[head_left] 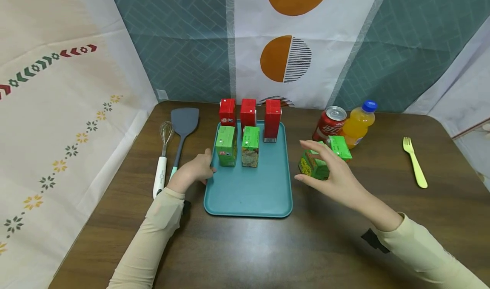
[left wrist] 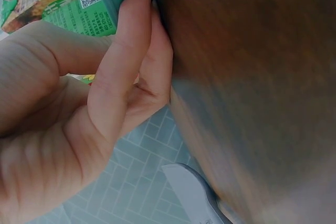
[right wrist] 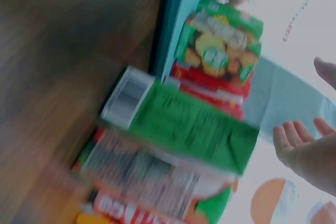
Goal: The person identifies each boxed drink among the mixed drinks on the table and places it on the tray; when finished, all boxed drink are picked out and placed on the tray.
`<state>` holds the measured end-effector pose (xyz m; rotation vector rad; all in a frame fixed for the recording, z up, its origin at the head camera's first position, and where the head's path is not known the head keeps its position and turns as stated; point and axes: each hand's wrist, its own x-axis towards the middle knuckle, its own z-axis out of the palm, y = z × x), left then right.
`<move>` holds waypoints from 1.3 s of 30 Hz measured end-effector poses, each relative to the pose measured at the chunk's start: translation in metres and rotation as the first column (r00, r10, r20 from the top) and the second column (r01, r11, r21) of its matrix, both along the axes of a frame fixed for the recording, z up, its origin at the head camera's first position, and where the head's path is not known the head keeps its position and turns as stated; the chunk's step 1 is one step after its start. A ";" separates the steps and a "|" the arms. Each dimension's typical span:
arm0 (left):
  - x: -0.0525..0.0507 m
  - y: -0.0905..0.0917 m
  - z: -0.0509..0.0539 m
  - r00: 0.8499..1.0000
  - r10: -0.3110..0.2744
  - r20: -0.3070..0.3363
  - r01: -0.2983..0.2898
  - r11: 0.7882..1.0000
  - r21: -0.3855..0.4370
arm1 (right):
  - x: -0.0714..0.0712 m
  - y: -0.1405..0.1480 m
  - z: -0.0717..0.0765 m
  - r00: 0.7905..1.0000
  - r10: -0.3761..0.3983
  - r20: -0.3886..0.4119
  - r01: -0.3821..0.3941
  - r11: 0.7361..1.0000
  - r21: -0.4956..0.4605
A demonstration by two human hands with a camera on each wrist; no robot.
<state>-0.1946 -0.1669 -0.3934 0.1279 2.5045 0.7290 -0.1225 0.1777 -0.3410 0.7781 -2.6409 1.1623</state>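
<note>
My left hand (head_left: 196, 168) grips the left rim of the teal tray (head_left: 249, 199); the left wrist view shows the fingers (left wrist: 128, 40) against the tray's edge. Two green juice cartons (head_left: 226, 146) (head_left: 250, 146) stand on the tray, in front of three red cartons (head_left: 228, 112) (head_left: 248, 112) (head_left: 272, 119). Right of the tray, my right hand (head_left: 337, 176) hovers with thumb and fingers spread beside a green carton (head_left: 314, 163), which it partly covers. Another green carton (head_left: 340, 148) stands just behind. In the right wrist view, space shows between the hand (right wrist: 310, 153) and the nearest carton (right wrist: 184, 121).
A red soda can (head_left: 330, 123) and an orange drink bottle (head_left: 357, 125) stand behind the right-hand cartons. A yellow-green fork (head_left: 414, 162) lies far right. A whisk (head_left: 160, 165) and a grey spatula (head_left: 184, 121) lie left of the tray. Fabric hangs behind the table.
</note>
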 end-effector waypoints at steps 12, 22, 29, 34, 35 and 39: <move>0.003 0.002 -0.002 1.000 0.001 0.007 -0.001 1.000 -0.005 | -0.014 0.049 -0.010 0.988 0.015 -0.152 0.012 0.986 0.169; 0.002 0.006 0.002 1.000 -0.012 -0.001 0.012 1.000 -0.011 | -0.040 0.053 -0.001 0.995 0.085 -0.058 -0.066 0.959 0.277; 0.000 0.006 0.001 1.000 -0.022 -0.007 0.022 0.999 -0.024 | -0.049 0.053 0.008 0.990 0.113 0.085 -0.137 0.916 0.378; 0.000 0.004 0.002 1.000 -0.011 0.000 0.011 1.000 -0.022 | -0.053 0.052 0.006 0.984 0.154 0.094 -0.180 0.886 0.427; 0.000 0.003 0.002 1.000 -0.008 0.001 0.008 1.000 -0.022 | -0.053 0.051 0.005 0.983 0.160 0.087 -0.182 0.882 0.435; 0.002 0.002 0.002 1.000 -0.003 0.005 0.003 1.000 -0.020 | -0.054 0.048 0.001 0.984 0.170 0.047 -0.173 0.875 0.452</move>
